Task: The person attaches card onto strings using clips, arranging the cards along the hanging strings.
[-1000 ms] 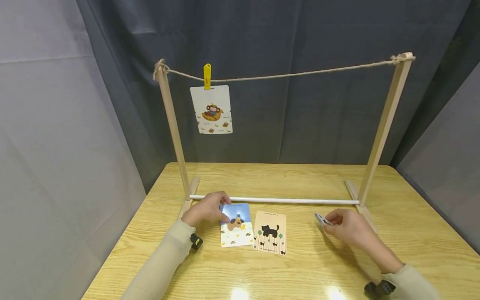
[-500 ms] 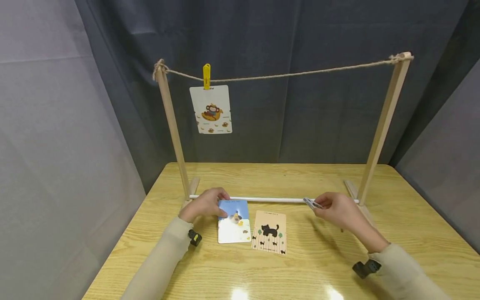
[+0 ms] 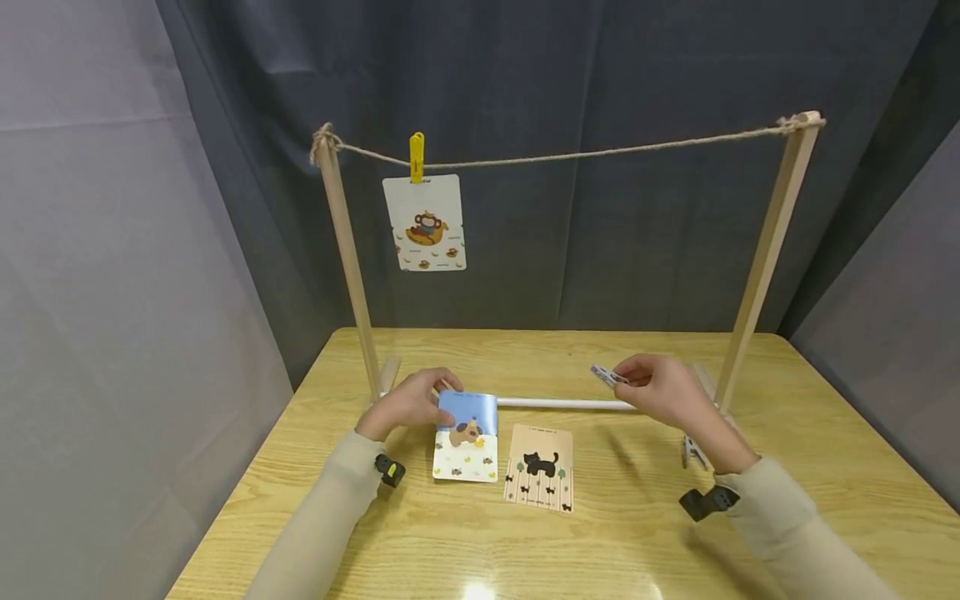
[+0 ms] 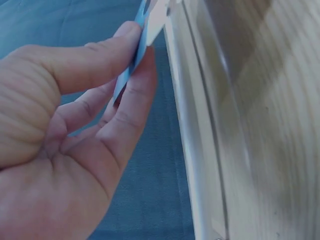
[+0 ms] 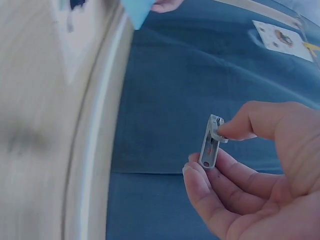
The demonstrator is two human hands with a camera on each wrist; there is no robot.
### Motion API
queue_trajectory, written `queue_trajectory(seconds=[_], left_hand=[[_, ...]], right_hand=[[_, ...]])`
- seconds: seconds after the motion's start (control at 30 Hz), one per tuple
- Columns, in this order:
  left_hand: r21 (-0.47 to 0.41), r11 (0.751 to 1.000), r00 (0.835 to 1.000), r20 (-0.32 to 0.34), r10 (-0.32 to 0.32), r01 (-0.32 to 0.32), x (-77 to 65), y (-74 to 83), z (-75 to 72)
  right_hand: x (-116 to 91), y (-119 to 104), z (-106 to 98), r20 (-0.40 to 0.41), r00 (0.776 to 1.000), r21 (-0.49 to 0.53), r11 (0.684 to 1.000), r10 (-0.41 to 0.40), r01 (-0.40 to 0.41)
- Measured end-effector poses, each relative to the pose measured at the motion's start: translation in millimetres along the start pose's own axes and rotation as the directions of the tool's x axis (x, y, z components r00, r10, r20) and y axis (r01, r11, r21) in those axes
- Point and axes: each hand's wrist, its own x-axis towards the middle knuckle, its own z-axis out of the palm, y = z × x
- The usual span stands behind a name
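My left hand pinches the left edge of a blue and white dog card, raised off the table. In the left wrist view the thumb and fingers grip the card's edge. A grey clothespin is held between the thumb and fingers of my right hand, above the white bar; the right wrist view shows this clothespin close up. Flat on the table between the hands lies a peach card with a black cat. A monkey card hangs from the rope by a yellow clothespin.
A rope runs between two wooden posts joined low down by a white bar. Another grey clothespin lies on the table under the right wrist. Dark curtain hangs behind.
The right hand has moved up and left with its clothespin, uncovering another clothespin on the table. The left hand has lifted the dog card slightly.
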Motion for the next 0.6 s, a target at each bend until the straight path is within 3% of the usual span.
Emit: queue_trajectory(seconds=[0.2,0.6], left_hand=[[0.000,1.000,1.000,0.000,0.011,-0.011,0.1,6.1,-2.3],[0.017,1.000,0.999,-0.031,0.024,-0.023,-2.1,16.1,-11.2]], right_hand=[[5,-9,-5,-0.007,0.999,0.081,0.996,0.034,-0.034],[6,-20,-12,-0.034,0.998,0.088,0.995,0.050,-0.047]])
